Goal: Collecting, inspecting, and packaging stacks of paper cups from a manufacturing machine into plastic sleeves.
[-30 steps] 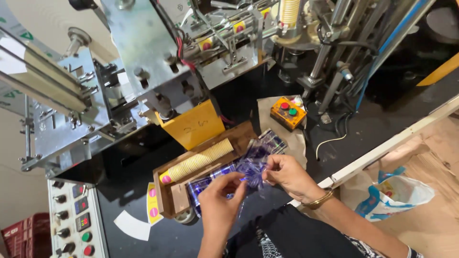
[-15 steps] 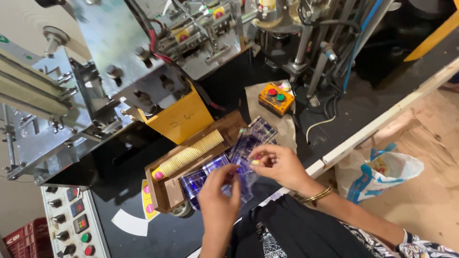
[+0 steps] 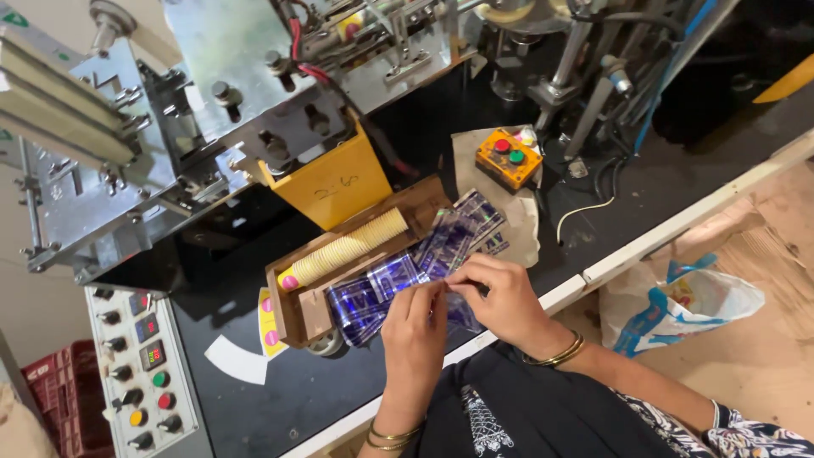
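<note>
Head view: left hand (image 3: pixel 415 326) & right hand (image 3: pixel 500 297) both pinch shut on shiny blue printed sheets (image 3: pixel 398 280) beside wooden tray (image 3: pixel 297 309) — fanning/separating step, next needs a fingertip peel of one.

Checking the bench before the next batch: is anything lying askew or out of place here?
Yes. A curved white paper blank lies loose on the black table, outside the wooden tray. A white cable also trails loose near the orange button box.
</note>
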